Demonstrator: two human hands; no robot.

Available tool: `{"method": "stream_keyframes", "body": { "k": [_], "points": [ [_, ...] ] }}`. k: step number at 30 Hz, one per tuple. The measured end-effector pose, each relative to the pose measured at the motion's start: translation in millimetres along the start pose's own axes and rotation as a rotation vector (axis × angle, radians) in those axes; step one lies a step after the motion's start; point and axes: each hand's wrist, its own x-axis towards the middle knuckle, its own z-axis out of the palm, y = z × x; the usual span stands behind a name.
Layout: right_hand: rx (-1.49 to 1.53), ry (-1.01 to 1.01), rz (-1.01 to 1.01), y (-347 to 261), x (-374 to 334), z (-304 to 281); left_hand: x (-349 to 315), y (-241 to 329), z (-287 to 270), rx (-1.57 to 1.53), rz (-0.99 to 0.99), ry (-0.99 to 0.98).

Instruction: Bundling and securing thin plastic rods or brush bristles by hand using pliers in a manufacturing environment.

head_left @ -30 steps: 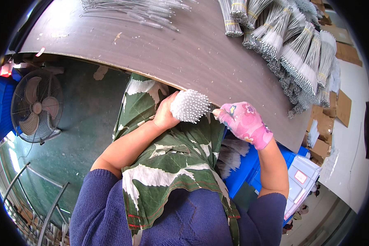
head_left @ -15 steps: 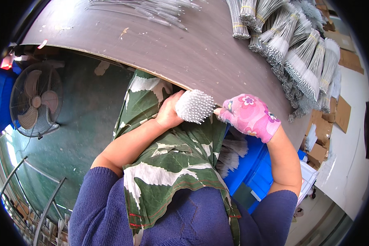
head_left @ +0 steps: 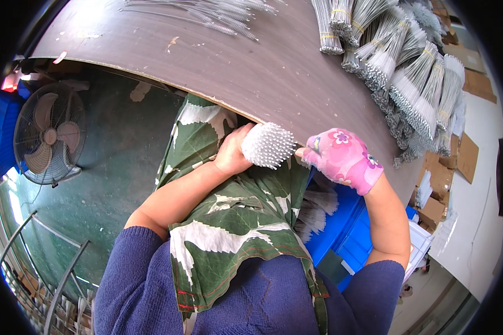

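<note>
A tight bundle of thin wire brushes (head_left: 268, 146) with white bristles is gripped in my left hand (head_left: 233, 152), its many round tips facing up. The bundle is held at the table's near edge, above my lap. Just to the right of it is my right hand (head_left: 343, 159), in a pink floral glove that leaves a fingertip bare. Its fingers are curled closed, with the thumb side toward the bundle and a small gap between. Anything inside those fingers is hidden. Camouflage cloth (head_left: 229, 240) covers my lap and front.
The brown table (head_left: 251, 72) carries loose wire brushes (head_left: 218, 14) at the far left and several tied brush bundles (head_left: 413, 84) piled at the right. A blue bin (head_left: 346, 223) stands beside my right arm, near more brushes (head_left: 316, 212). A fan (head_left: 50, 135) stands at left.
Almost nothing differs. Both hands and the bundle appear slightly further right in the picture, along with a small shift of the whole view.
</note>
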Motion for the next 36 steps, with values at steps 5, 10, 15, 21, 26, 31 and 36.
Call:
{"method": "stream_keyframes", "body": {
  "k": [5, 10, 15, 21, 26, 31, 36],
  "points": [
    [0.29, -0.063, 0.097, 13, -10, 5, 0, 6, -3, -0.036, -0.037, 0.016],
    [0.474, -0.066, 0.156, 17, -17, 11, 0, 4, -4, -0.094, -0.028, -0.05],
    [1.242, 0.157, 0.003, 27, -11, 69, 8, 26, -9, -0.241, 0.024, -0.15],
    [1.352, 0.581, -0.07, -9, 8, 120, 22, 48, -17, -0.531, -0.221, -0.397],
    [1.145, 0.765, -0.009, -28, 10, 136, -14, 19, 19, -0.17, -0.081, 0.014],
    [1.316, 0.595, -0.017, -46, -5, 115, 31, 41, -26, -0.202, -0.083, -0.431],
    [1.201, 0.548, -0.024, -11, -7, 127, 15, -4, -12, -0.015, 0.041, -0.324]
  ]
}}
